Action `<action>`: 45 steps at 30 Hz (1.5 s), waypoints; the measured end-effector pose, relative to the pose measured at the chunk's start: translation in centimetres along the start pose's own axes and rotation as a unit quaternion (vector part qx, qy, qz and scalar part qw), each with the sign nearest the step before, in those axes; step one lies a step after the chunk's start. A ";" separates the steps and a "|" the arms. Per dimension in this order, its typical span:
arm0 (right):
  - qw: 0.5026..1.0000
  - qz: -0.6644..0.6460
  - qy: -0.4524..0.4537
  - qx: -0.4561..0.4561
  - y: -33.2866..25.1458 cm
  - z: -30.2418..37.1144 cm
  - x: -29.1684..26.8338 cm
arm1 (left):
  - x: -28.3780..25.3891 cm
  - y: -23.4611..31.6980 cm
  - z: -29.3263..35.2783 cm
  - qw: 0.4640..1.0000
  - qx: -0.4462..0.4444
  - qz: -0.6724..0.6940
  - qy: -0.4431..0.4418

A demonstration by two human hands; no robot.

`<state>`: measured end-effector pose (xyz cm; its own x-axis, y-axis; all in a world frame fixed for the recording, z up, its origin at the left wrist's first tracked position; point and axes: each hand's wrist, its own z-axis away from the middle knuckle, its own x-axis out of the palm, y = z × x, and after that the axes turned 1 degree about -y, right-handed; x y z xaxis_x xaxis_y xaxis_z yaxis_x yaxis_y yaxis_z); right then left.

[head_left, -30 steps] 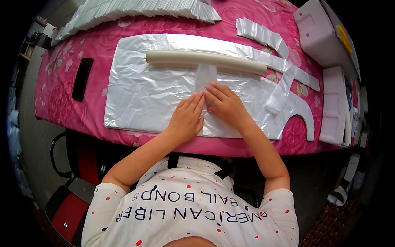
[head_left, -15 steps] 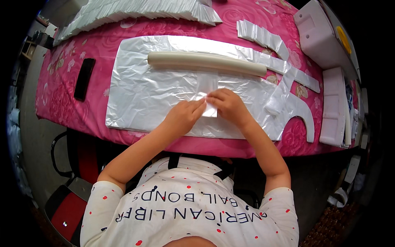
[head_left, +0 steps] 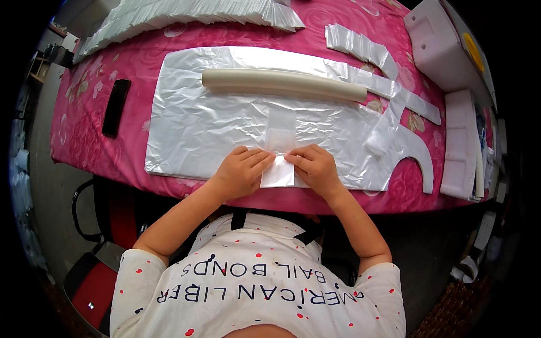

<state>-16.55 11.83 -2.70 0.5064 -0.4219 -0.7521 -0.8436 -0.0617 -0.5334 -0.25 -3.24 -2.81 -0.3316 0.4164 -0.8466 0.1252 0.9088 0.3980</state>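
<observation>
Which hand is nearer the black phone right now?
Left. The left hand is to the right of the black phone and lower in the picture; the right hand is farther right, past the left.

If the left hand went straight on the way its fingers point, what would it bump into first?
Probably the right hand, facing it across a small gap. The left hand points that way across the folded plastic strip, though the hands' exact heights are hard to judge from above.

Room: table (head_left: 186, 190), pink floral cloth (head_left: 84, 152).
Left of table: grey floor (head_left: 51, 214), wooden shelf (head_left: 40, 70). Table's near-left side: red-and-black seating (head_left: 97, 296).
</observation>
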 end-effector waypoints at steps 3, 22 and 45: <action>0.996 -0.040 0.028 0.079 0.5 0.1 0.1 | -0.3 0.1 -0.6 0.998 -0.061 0.035 0.002; 0.847 -0.150 -0.155 0.486 0.8 -5.4 -1.1 | -0.2 -1.3 -4.1 0.894 -0.411 0.179 -0.016; 0.854 -0.133 -0.145 0.481 1.5 -5.1 -0.5 | 4.9 -0.5 -4.6 0.989 -0.133 -0.044 -0.040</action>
<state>-18.95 7.37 -1.16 0.7984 -0.2576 -0.5443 -0.2255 0.7102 -0.6669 -6.20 -1.75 -5.52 -0.2536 0.3462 -0.9032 -0.1547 0.9072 0.3912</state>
